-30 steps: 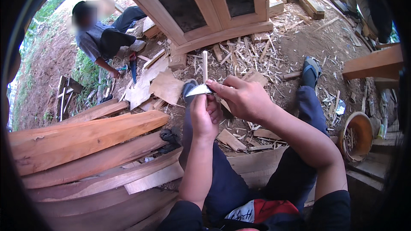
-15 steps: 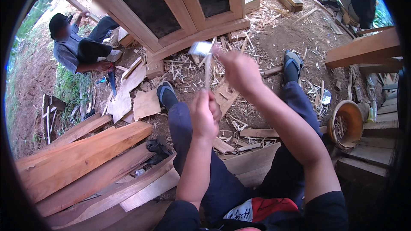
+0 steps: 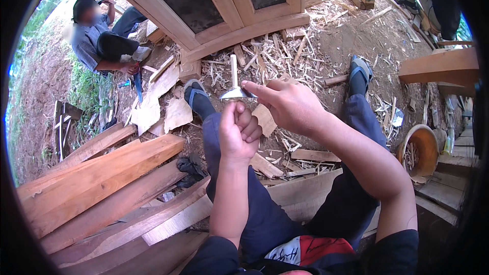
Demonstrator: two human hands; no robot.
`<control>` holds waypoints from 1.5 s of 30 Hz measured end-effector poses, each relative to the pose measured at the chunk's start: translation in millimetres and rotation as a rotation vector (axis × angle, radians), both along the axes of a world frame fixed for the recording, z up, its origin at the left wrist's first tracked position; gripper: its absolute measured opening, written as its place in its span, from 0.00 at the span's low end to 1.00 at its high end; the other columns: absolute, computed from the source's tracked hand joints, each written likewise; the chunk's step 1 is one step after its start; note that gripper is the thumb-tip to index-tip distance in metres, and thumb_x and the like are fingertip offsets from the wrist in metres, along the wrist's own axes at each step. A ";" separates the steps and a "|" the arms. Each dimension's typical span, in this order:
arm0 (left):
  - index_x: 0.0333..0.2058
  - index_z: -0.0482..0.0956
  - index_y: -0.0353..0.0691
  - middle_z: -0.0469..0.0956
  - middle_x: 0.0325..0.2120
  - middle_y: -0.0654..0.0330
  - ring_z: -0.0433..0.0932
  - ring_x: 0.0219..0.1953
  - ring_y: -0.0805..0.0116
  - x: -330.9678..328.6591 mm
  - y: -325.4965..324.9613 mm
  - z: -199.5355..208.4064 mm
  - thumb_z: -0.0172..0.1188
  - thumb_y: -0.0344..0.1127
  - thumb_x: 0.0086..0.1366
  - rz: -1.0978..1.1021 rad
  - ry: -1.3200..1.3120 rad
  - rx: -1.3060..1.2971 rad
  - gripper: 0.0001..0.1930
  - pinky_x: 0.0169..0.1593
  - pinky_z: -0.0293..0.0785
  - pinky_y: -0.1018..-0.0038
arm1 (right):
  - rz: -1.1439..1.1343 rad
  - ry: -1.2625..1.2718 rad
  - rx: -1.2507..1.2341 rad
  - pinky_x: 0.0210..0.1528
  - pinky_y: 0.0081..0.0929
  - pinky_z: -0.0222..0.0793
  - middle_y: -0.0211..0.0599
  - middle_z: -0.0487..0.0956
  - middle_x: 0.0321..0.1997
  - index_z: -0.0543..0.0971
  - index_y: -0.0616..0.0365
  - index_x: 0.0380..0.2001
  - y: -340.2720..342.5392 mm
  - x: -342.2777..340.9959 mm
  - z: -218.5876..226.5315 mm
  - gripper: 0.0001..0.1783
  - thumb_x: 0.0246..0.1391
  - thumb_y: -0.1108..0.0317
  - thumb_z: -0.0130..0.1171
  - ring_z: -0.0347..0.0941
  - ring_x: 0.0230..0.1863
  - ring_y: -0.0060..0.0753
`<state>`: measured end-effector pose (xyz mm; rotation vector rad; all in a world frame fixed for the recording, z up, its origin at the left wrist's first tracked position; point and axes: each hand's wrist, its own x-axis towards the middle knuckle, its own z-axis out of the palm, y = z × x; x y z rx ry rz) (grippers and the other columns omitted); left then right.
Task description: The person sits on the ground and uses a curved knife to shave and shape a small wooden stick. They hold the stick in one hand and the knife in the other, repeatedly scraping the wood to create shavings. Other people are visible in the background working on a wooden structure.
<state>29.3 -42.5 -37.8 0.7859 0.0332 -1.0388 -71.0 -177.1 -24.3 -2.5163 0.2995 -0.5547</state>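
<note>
Before my knees is a small tool: a pale wooden stick with a shiny metal piece across its near end. The stick points away from me. My left hand is closed, its thumb and curled forefinger pinched at the metal's near edge; the exact grip is partly hidden. From the right, my right hand reaches over with its forefinger stretched onto the metal's right end. Its other fingers are curled and the thumb is out of sight underneath, so it seems to pinch the metal.
A panelled wooden frame stands ahead. Sawn beams lie at my left. An orange-brown bucket with shavings is right. Wood chips cover the ground. A person sits far left beside a saw; another person stands far right.
The tool has turned round: its metal piece swung from the far end to beside my left hand, and the stick now points away. My right hand came nearer and lower.
</note>
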 end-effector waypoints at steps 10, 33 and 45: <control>0.26 0.64 0.49 0.49 0.09 0.74 0.45 0.08 0.81 -4.5 13.4 13.2 0.37 0.47 0.74 -0.105 0.048 -0.170 0.16 0.11 0.45 0.82 | 0.006 -0.083 -0.031 0.23 0.39 0.72 0.36 0.77 0.32 0.75 0.42 0.48 7.7 5.4 10.2 0.20 0.50 0.70 0.55 0.78 0.26 0.46; 0.25 0.65 0.49 0.48 0.09 0.74 0.45 0.08 0.83 -3.6 22.8 25.3 0.36 0.53 0.74 0.067 -0.127 0.015 0.21 0.10 0.44 0.84 | -0.128 -0.286 0.188 0.29 0.41 0.74 0.44 0.79 0.31 0.75 0.49 0.44 -11.1 20.3 9.4 0.11 0.57 0.70 0.53 0.78 0.30 0.48; 0.25 0.63 0.49 0.50 0.09 0.73 0.45 0.08 0.82 -11.0 24.3 16.4 0.39 0.54 0.73 0.037 -0.326 0.062 0.20 0.11 0.42 0.82 | 0.046 -0.188 0.003 0.24 0.37 0.74 0.37 0.76 0.31 0.77 0.45 0.48 22.6 8.5 15.7 0.20 0.49 0.68 0.56 0.78 0.25 0.43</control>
